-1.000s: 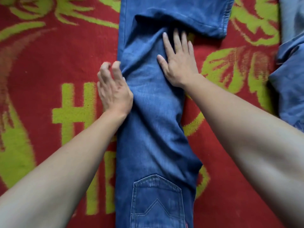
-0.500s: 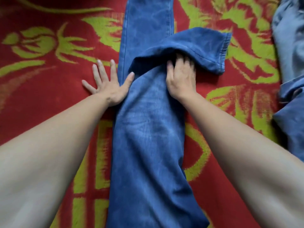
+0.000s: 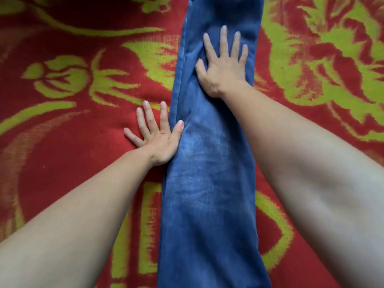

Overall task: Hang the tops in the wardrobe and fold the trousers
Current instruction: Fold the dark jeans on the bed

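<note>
A pair of blue jeans (image 3: 209, 183) lies in one long straight strip, leg on leg, running from the near edge to the far edge of the view. My right hand (image 3: 223, 63) presses flat on the denim farther up, fingers spread. My left hand (image 3: 156, 135) rests flat beside the strip's left edge, fingers spread on the blanket and the thumb touching the denim. Neither hand grips anything. No tops are in view.
The jeans lie on a red blanket (image 3: 62, 163) with a yellow-green floral pattern that fills the whole view. My bare forearms cross the lower corners.
The folded-back leg end near my right hand is gone from view and the leg lies straight. My right hand has slid farther up the denim. The other blue garment at the right has left the view.
</note>
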Tool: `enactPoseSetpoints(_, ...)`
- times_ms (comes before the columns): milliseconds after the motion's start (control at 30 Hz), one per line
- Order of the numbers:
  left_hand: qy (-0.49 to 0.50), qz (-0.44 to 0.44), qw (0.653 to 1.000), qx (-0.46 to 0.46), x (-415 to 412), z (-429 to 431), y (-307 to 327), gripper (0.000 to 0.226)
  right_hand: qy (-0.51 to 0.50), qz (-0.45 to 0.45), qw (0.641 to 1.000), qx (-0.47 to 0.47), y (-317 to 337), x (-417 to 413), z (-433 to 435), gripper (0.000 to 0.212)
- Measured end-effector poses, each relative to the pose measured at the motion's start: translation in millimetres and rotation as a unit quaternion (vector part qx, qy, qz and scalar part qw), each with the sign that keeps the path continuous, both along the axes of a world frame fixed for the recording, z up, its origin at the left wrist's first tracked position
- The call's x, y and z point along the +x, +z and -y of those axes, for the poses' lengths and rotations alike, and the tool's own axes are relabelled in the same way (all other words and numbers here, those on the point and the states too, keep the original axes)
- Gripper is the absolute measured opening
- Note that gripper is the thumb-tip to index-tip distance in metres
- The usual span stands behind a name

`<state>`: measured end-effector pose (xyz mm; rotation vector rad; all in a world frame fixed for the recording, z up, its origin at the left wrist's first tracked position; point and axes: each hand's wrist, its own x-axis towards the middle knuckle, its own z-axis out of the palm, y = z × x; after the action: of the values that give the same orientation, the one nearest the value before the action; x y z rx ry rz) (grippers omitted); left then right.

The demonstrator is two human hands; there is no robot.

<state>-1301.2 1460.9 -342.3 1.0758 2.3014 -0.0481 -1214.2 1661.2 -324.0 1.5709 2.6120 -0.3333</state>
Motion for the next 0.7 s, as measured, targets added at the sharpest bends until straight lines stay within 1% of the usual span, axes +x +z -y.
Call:
enactPoseSetpoints(133,0.003,-0.004,1.000,0.002,-2.5,1.7,-1.9,0.072,0.002,0.003,1.000,-0.023,-1.8,-3.6,0.4,0.069)
enactPoseSetpoints(200,0.004,-0.003,1.000,0.005,-2.7,2.1,-2.7,0.072,-0.001,-0.005,1.000,-0.017,3.8,-2.4,2.4,0.067)
enactPoseSetpoints(333,0.005,-0.010,1.000,0.025,-4.9,-2.0,-4.6,0.071,0.009,-0.084,0.991,0.099,15.7,-0.7,21.7,0.058)
enactPoseSetpoints(367,0.007,-0.015,0.999,0.032,-5.8,-2.9,-5.4,0.070,0.028,-0.105,0.989,0.104,18.0,-0.4,27.2,0.054)
enactPoseSetpoints(400,0.008,-0.023,0.999,0.039,-5.9,-2.6,-6.5,0.070,0.060,-0.108,0.989,0.086,19.7,0.4,32.2,0.052)
enactPoseSetpoints(467,0.013,-0.055,0.997,0.058,-5.2,-1.3,-9.9,0.069,0.126,-0.077,0.988,0.038,17.3,5.9,40.6,0.053)
enactPoseSetpoints(533,0.019,-0.077,0.994,0.073,-4.2,-0.9,-12.4,0.067,0.151,-0.068,0.986,0.000,15.4,16.6,49.9,0.056)
enactPoseSetpoints(600,0.019,-0.078,0.994,0.080,-4.2,-2.7,-12.7,0.065,0.133,-0.067,0.989,-0.012,17.0,32.5,67.0,0.057)
enactPoseSetpoints(700,0.005,-0.046,0.995,0.086,-7.9,-2.9,-4.8,0.065,0.067,-0.094,0.993,0.003,22.5,64.0,110.8,0.056)
